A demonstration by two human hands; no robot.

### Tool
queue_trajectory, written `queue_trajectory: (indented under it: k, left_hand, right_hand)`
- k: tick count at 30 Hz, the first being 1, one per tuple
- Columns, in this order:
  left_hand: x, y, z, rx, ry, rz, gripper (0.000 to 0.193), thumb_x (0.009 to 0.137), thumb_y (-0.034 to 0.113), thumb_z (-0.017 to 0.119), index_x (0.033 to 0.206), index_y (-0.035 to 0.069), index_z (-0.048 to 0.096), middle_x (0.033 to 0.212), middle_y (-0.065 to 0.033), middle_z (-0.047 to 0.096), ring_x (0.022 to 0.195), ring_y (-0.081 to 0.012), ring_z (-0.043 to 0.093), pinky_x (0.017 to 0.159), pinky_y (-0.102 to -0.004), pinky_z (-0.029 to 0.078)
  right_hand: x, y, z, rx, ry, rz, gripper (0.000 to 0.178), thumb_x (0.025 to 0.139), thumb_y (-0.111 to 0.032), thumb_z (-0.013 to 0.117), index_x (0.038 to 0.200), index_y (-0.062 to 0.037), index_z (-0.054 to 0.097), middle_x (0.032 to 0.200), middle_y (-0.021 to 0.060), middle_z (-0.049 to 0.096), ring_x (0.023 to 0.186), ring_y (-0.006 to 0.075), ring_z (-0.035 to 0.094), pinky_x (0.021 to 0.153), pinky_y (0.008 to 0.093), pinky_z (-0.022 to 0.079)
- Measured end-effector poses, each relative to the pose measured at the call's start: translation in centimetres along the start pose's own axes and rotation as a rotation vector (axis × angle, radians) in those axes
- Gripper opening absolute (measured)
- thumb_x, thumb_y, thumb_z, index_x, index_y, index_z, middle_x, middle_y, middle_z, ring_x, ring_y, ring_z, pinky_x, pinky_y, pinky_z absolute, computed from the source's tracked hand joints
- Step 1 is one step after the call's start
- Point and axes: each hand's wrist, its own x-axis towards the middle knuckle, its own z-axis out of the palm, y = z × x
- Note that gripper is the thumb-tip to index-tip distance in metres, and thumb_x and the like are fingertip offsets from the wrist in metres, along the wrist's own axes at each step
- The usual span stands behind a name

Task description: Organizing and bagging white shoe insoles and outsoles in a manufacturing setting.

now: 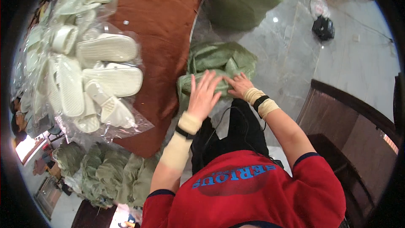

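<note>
A crumpled green woven sack (219, 57) lies in front of me beside the brown cloth. My left hand (203, 94) is over its near left part, fingers stretched out and holding nothing that I can see. My right hand (241, 85) rests at the sack's near right edge, its fingers spread and slightly bent. Whether the fingertips press on the sack or hover just above it I cannot tell. Both wrists are wrapped in beige bandage with black straps.
Pale slippers (107, 48) in clear plastic bags are heaped on the brown cloth (156, 29) at left. A full green sack (244, 0) stands ahead. More sacks (114, 173) lie at lower left. Dark wooden furniture (341, 122) is on the right, a black bag (323, 28) beyond.
</note>
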Motion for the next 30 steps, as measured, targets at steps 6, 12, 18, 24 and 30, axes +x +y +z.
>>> queue_trajectory:
  k: [6,12,18,24,30]
  left_hand:
    - [-10.8,-6.4,20.0,-0.167,-1.153,-0.582,0.052,0.089,0.045,0.045,0.118,0.003,0.056,0.111,-0.0242,0.060,0.104,-0.0387,0.058,0.095,-0.0487,0.040]
    - [-13.4,-5.1,27.4,-0.316,-0.696,-0.914,0.033,0.087,0.020,0.048,0.110,-0.002,0.060,0.113,-0.0257,0.059,0.107,-0.0402,0.055,0.087,-0.0468,0.045]
    - [-4.3,-15.7,37.9,-0.258,0.286,-1.192,0.078,0.074,0.044,0.070,0.132,0.000,0.040,0.133,-0.0279,0.041,0.126,-0.0397,0.035,0.103,-0.0454,0.031]
    - [-9.2,-24.6,37.7,-0.015,-0.157,-1.234,0.085,0.071,0.048,0.071,0.133,0.000,0.039,0.136,-0.0292,0.036,0.131,-0.0403,0.027,0.107,-0.0480,0.025]
    - [-6.7,-21.2,45.8,-0.409,0.030,-1.058,0.063,0.082,0.041,0.061,0.130,0.003,0.046,0.139,-0.0178,0.040,0.131,-0.0359,0.030,0.108,-0.0434,0.023]
  right_hand:
    - [-2.5,-1.0,1.0,0.207,-0.709,0.001,0.044,0.085,-0.049,0.051,0.094,-0.0086,0.067,0.089,0.0155,0.067,0.091,0.0345,0.063,0.079,0.0432,0.049]
    - [4.3,-5.5,13.9,0.691,-0.090,0.129,0.031,0.088,-0.021,0.050,0.111,-0.0003,0.055,0.087,0.0227,0.063,0.084,0.0418,0.060,0.075,0.0480,0.048]
    - [11.7,4.3,37.3,-0.215,-0.035,0.198,0.045,0.095,-0.032,0.034,0.130,-0.0101,0.049,0.130,0.0159,0.051,0.121,0.0255,0.046,0.104,0.0399,0.034]
    - [14.8,8.2,45.6,-0.102,-0.139,0.151,0.045,0.095,-0.032,0.032,0.132,-0.0105,0.047,0.135,0.0133,0.046,0.125,0.0241,0.042,0.106,0.0380,0.030]
    - [13.1,17.0,47.7,-0.211,-0.274,0.211,0.045,0.096,-0.031,0.030,0.134,-0.0109,0.044,0.139,0.0107,0.041,0.129,0.0228,0.037,0.109,0.0360,0.027]
